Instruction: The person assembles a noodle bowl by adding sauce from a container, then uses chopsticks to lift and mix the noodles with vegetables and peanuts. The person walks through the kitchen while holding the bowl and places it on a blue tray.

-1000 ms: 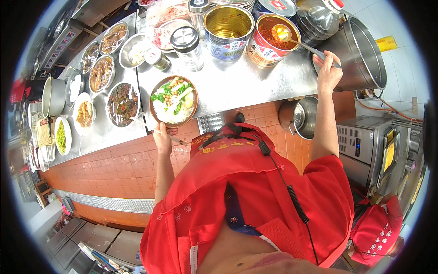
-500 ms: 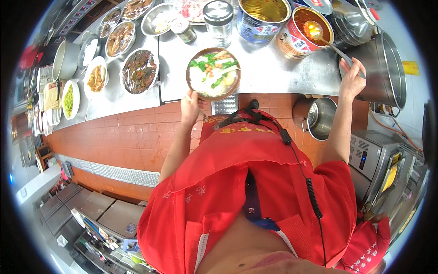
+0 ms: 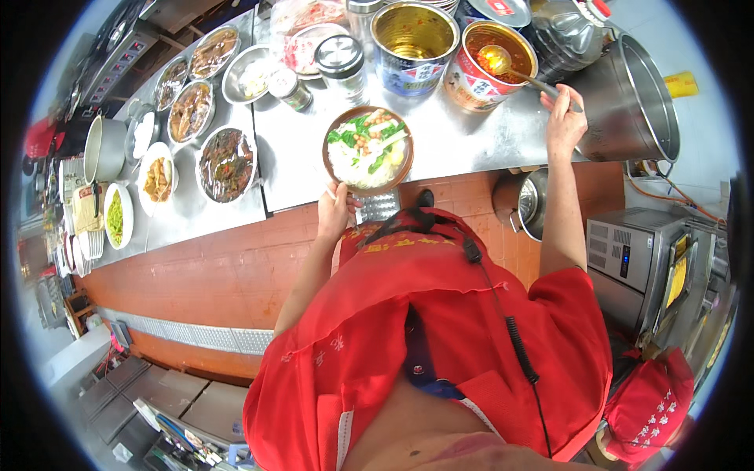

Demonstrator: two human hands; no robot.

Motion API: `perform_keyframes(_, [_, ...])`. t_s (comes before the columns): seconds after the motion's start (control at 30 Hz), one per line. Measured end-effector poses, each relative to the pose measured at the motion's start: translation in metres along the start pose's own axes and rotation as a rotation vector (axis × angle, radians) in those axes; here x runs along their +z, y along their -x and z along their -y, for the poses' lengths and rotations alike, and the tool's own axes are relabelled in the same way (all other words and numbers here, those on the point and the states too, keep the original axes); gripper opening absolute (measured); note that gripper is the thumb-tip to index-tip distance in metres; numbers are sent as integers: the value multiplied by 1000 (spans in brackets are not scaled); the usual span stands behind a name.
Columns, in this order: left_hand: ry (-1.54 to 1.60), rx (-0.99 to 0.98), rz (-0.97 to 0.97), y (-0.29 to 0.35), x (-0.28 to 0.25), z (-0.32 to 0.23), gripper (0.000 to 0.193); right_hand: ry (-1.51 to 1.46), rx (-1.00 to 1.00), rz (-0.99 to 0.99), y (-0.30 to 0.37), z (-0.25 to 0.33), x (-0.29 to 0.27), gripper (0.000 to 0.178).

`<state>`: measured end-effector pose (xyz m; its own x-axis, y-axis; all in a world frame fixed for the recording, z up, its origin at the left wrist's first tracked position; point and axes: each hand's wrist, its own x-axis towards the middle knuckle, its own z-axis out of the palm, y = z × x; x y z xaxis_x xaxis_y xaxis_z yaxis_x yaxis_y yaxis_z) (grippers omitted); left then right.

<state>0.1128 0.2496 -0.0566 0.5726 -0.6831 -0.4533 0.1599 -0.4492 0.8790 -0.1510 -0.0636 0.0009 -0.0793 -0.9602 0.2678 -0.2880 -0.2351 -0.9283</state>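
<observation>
My left hand (image 3: pixel 336 210) is closed on the near rim of a brown bowl (image 3: pixel 327 166), which it holds at the counter's front edge. White food, probably rice or noodles, green leafy vegetables and brown beans or nuts fill the bowl. My right hand (image 3: pixel 565 118) grips the handle of a metal ladle (image 3: pixel 496 60). The ladle's head rests in an open tin (image 3: pixel 475 88) of red, oily sauce, tilted down from my hand. Beside it stands an open blue tin (image 3: pixel 412 74) with a gold inside. A lidded glass jar (image 3: pixel 342 71) is just beyond the bowl.
Film-covered dishes (image 3: pixel 226 165) and white plates of food (image 3: pixel 159 179) line the counter's left. A tall steel pot (image 3: pixel 628 98) and a dark plastic jug (image 3: pixel 565 39) stand at the right. Below is another pot (image 3: pixel 534 200). Someone in red (image 3: pixel 650 408) is at lower right.
My view has shifted, so the counter lies lower and further left. Against the counter, the bowl has moved right, toward the tins. My right hand has moved farther away, the ladle's head staying in the sauce.
</observation>
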Motion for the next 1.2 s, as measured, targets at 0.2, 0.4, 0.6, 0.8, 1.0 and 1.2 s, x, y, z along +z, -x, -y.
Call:
perform_keyframes(0.2, [1, 26, 49, -6, -9, 15, 31, 128, -11, -11, 8, 4, 14, 21])
perform_keyframes(0.4, [64, -51, 32, 0, -21, 16, 39, 173, -46, 31, 6, 6, 18, 23])
perform_keyframes(0.6, [70, -15, -37, 3, -27, 18, 42, 199, 36, 99, 2, 7, 21, 24])
perform_keyframes(0.8, [70, 9, -26, -8, -22, 11, 42, 127, 50, 50, -6, -1, 19, 23])
perform_keyframes(1.0, [65, -105, -111, -33, -13, 8, 43, 57, 59, 123, -21, -22, 20, 25])
perform_keyframes(1.2, [104, -75, -259, -30, -6, -2, 41, 339, 4, 144, -27, -27, -5, 38])
